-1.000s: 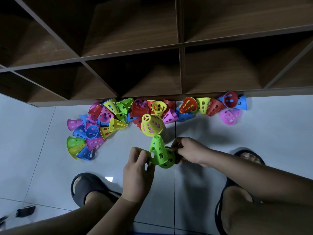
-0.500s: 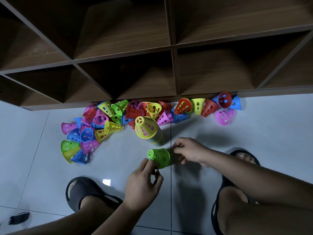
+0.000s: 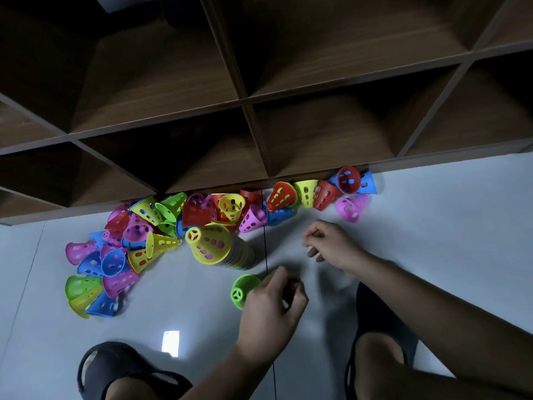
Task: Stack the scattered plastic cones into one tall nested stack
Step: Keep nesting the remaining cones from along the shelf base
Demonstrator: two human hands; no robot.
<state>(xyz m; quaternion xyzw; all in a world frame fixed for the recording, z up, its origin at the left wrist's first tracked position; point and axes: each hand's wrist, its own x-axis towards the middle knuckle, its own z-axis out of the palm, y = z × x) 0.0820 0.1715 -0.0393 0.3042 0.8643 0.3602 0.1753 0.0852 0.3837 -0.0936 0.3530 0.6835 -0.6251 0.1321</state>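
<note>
Our left fingers (image 3: 279,275) were curled round the wide end of a green cone (image 3: 243,288), the left hand (image 3: 271,308) covering its rim so that only the narrow, spoked tip showed, just off the white floor (image 3: 178,301). The cone's long axis ran out from the palm with the tip away to the left, tilted and not upright. The nested stack (image 3: 245,256), capped by a yellow cone (image 3: 209,245), stood near and just beyond that tip, apart from it. We judged the left hand much the nearer to the stack and the cone in need of righting first. Our right hand (image 3: 331,243) lay further right, fingers loosely curled and seemingly empty, though blurred. The loose cones (image 3: 138,243) lay along the shelf unit (image 3: 259,125).
</note>
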